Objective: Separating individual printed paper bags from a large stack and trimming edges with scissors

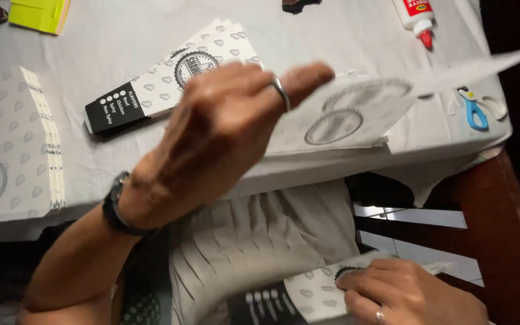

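My left hand (224,132), with a ring and a dark wristwatch, is raised above the table edge. It grips a flat printed paper sheet (428,81) that sticks out to the right and is blurred by motion. My right hand (410,295), also ringed, rests low at the bottom right. Its fingers hold down a printed paper sleeve (308,295), black at one end, that lies on my lap. Beneath the raised sheet sits a low stack of similar printed sheets (338,129) near the table's front edge.
A white cloth covers the table (109,42). More printed sleeves lie in a pile (164,84) at centre and a stack (7,150) at left. A glue bottle (416,15), blue-handled scissors (473,108), a yellow-green pad (40,13) and a dark wooden frame (504,210) are also in view.
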